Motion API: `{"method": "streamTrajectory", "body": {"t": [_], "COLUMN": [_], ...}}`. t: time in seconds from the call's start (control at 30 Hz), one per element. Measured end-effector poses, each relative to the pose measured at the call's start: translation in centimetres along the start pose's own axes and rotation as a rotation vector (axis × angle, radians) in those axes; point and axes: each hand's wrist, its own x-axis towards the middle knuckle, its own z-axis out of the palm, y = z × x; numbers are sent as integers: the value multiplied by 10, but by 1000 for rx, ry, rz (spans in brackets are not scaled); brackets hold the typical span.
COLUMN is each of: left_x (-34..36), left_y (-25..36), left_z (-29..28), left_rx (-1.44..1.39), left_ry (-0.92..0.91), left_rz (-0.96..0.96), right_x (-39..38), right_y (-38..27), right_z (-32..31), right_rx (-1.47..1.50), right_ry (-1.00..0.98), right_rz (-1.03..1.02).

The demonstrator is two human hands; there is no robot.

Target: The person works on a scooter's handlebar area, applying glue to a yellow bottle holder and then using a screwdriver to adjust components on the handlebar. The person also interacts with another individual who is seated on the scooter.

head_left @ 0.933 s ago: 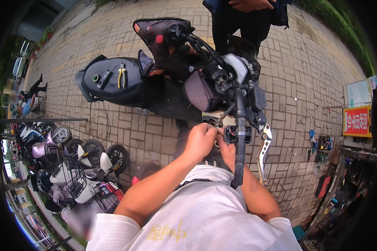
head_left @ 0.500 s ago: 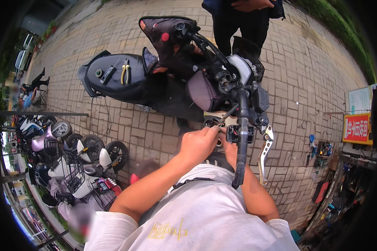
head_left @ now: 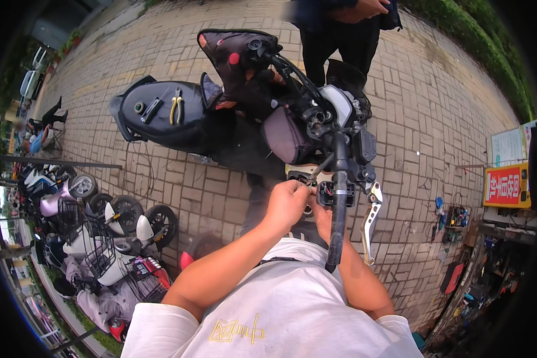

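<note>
My left hand [head_left: 287,204] is closed, thumb and fingertips pinched together below the scooter's handlebar [head_left: 338,164]. What lies between those fingertips is too small to make out. Close against them is my right hand [head_left: 322,222], its fingers also drawn together and partly hidden behind the bar grip. Just beside both hands sits an opened black switch housing [head_left: 334,194], with its inside showing, around the bar. Wires and small dark parts cluster at the fingertips. A silver brake lever [head_left: 370,230] hangs to the right of the grip.
On the black scooter seat [head_left: 191,128] lie yellow-handled pliers [head_left: 176,107], a screwdriver-like tool [head_left: 154,110] and a small round roll [head_left: 139,107]. A person [head_left: 346,36] stands beyond the scooter. Parked scooters [head_left: 107,238] line the left; a cluttered tool shelf [head_left: 483,280] stands right.
The scooter and handlebar sit slightly further left in view. Both hands stay together at the same spot by the housing, and my left hand has turned a little.
</note>
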Motion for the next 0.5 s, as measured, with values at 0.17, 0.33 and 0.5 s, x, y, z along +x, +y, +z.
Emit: {"method": "streamTrajectory", "body": {"t": [0.17, 0.33, 0.5], "left_x": [-7, -19, -17], "left_y": [14, 8, -2], "left_z": [-10, -5, -3], "left_rx": [35, 435, 681], "left_ry": [-53, 98, 170], "left_rz": [-75, 277, 563], "right_x": [-12, -9, -14], "right_y": [-28, -34, -37], "right_z": [-1, -2, -5], "right_rx": [212, 22, -16], "right_ry": [33, 56, 110], "right_rz": [161, 115, 184]}}
